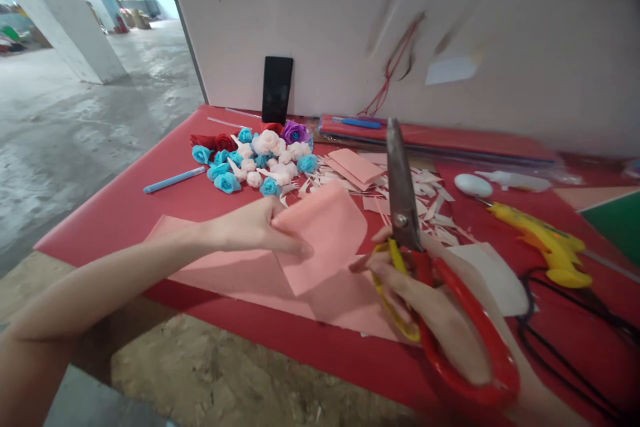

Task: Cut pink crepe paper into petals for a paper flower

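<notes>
My left hand (pixel 265 227) pinches a folded piece of pink paper (pixel 330 233) between thumb and fingers, its outer corner cut round. In my right hand (pixel 425 300) is a pair of scissors (pixel 404 200) with red and yellow handles, the blades together and pointing up and away from me. The scissors are apart from the folded piece, to its right. Under both hands a larger pink sheet (pixel 240 280) lies along the table's front edge. Behind them are a stack of folded pink paper (pixel 355 167) and many pale paper scraps (pixel 430 190).
Paper roses (pixel 270 143) in blue, white, red and purple are heaped at the back left, near a blue pen (pixel 174 180). A black phone (pixel 277 89) leans on the white panel. At right lie a yellow glue gun (pixel 545 240) and its black cord (pixel 555 353).
</notes>
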Motion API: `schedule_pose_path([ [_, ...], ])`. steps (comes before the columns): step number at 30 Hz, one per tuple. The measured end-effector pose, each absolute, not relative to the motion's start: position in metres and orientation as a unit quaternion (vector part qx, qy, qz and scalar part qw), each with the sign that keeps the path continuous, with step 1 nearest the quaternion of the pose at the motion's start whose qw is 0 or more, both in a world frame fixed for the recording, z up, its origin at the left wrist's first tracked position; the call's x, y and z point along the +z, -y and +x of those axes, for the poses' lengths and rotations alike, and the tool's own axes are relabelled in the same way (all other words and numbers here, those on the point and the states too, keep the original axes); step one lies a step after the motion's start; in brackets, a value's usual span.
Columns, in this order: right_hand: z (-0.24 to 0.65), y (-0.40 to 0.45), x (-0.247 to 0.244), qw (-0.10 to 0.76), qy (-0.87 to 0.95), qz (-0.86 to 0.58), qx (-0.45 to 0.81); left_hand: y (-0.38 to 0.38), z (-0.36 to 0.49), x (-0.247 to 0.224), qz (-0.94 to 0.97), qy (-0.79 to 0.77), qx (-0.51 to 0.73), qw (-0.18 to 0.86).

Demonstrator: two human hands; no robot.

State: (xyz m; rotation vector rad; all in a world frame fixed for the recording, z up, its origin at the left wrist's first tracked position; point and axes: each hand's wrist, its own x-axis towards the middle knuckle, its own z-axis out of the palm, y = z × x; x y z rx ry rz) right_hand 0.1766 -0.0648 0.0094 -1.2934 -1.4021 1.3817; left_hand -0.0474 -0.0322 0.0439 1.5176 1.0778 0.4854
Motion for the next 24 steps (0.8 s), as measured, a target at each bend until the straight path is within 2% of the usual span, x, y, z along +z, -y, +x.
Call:
schedule_pose_path([
  [4, 0.177, 0.06, 0.008, 0.416, 0.514, -0.499, 0.56, 0.044, -0.036, 0.035, 0.673, -0.461, 0.132, 0.563],
  [7, 0.175, 0.06, 0.007, 0.413, 0.48, -0.478, 0.609, 0.051, -0.034, 0.03, 0.648, -0.471, 0.143, 0.581],
  [9, 0.174, 0.061, 0.01, 0.411, 0.455, -0.446, 0.652, 0.052, -0.032, 0.027, 0.589, -0.44, 0.173, 0.655],
  [12, 0.175, 0.061, 0.019, 0.427, 0.45, -0.41, 0.669, 0.053, -0.027, 0.02, 0.467, -0.311, 0.168, 0.811],
  [15, 0.182, 0.059, 0.022, 0.414, 0.478, -0.379, 0.675, 0.055, -0.02, 0.013, 0.404, -0.227, 0.124, 0.877],
  [19, 0.186, 0.059, 0.021, 0.363, 0.534, -0.331, 0.688, 0.058, -0.018, 0.009, 0.423, -0.286, 0.13, 0.85],
  [24, 0.177, 0.06, 0.029, 0.475, 0.507, -0.435, 0.572, 0.058, -0.021, 0.013, 0.493, -0.357, 0.219, 0.762],
])
